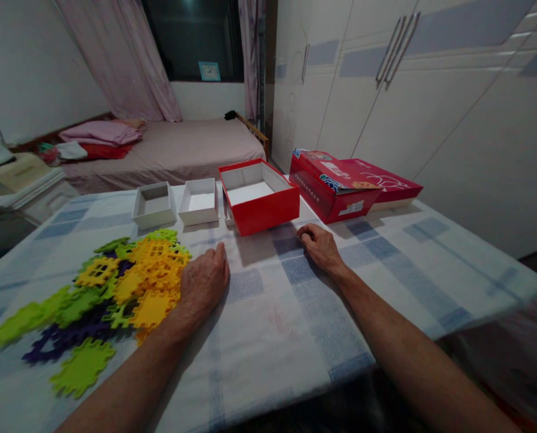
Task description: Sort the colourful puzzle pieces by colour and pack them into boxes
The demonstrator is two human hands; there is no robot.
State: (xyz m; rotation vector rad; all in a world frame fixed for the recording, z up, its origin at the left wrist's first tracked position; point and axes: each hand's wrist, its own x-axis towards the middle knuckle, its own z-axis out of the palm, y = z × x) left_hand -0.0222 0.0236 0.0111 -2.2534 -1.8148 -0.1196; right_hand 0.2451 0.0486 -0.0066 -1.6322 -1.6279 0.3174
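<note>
Resting left hand [205, 275] by one plastic-piece pile [153, 270], right hand [319, 243] near two of three red boxes [268, 211], visible fingers together.

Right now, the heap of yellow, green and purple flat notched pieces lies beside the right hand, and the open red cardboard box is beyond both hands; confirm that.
Wrong hand: the head view shows the heap beside the left hand, not the right hand. The red box is indeed beyond both hands.
</note>
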